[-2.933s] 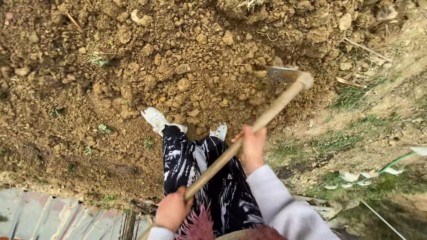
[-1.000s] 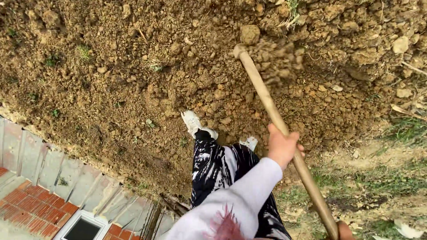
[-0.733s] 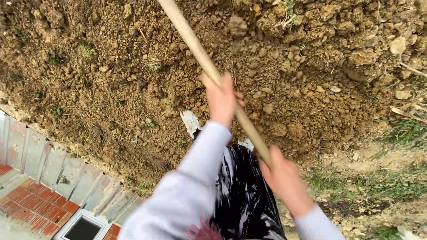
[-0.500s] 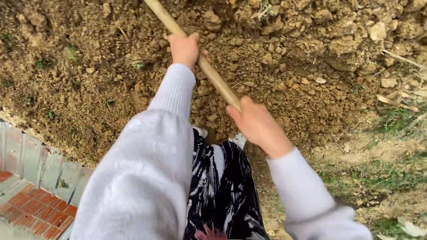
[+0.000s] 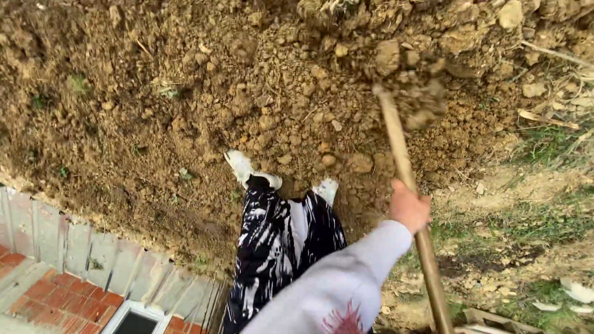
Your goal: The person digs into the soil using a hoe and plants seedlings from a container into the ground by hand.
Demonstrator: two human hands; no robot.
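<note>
Head view shows your left hand (image 5: 408, 207) wrapped tight around the wooden hoe handle (image 5: 405, 179), whose long axis runs up and away from you into the clumped soil (image 5: 414, 99) (blade buried, right hand out of frame), beyond your white shoes (image 5: 247, 170).

I see soft, even daylight with no glare and only faint shadows among the clods of soil (image 5: 185, 93). The wooden handle (image 5: 408, 185) and pale sleeve (image 5: 334, 284) smear with motion blur. The frame's edges bend slightly, as from a wide lens.
</note>
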